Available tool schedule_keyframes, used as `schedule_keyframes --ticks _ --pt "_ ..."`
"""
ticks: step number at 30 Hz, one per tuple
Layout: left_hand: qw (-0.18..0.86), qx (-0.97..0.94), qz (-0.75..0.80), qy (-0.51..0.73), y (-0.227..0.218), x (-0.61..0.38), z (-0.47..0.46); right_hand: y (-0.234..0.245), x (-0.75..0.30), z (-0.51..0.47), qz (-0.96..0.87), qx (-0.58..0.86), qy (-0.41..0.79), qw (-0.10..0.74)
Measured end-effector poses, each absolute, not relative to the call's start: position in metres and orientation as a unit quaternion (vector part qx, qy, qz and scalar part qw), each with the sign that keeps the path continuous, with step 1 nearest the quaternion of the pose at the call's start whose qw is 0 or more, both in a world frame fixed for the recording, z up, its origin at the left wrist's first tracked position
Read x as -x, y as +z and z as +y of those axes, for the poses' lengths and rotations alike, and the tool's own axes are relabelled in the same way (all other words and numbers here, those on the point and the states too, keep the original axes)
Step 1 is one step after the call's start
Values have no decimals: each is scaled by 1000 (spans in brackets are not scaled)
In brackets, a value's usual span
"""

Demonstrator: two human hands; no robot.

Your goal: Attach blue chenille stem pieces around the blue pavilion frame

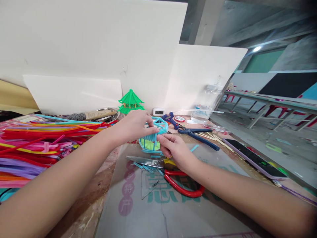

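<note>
A small light-blue pipe-cleaner frame (163, 124), shaped like a many-sided pavilion with thin posts and a yellow-green floor (150, 144), stands at the far part of the grey board. My left hand (136, 124) reaches over it, thumb and fingers closed on the upper ring. From the right, my right hand (178, 150) pinches at the near corner of that ring; its fingertips partly hide what lies between them. Just below are red-handled scissors (185, 190), blades apart, beside short cut blue pieces (138, 165) and a clear set square (148, 188).
Coloured pipe cleaners (49, 132) are heaped at left. A green model roof (131, 99), a small digital clock (158, 111), a glue gun (170, 119) and a water bottle (205, 105) stand behind. Blue-handled pliers (198, 134), thin sticks (220, 142) and a phone (255, 158) lie at right.
</note>
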State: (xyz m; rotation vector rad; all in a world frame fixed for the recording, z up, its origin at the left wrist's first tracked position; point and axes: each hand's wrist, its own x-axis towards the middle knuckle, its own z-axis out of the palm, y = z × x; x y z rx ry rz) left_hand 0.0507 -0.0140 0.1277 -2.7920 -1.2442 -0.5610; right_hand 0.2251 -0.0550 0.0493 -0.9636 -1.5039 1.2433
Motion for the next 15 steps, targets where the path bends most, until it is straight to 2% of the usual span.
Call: schedule_keyframes --ticks 15 --pt "19 898 -400 -181 128 -50 -13 55 -222 -58 -603 413 490 475"
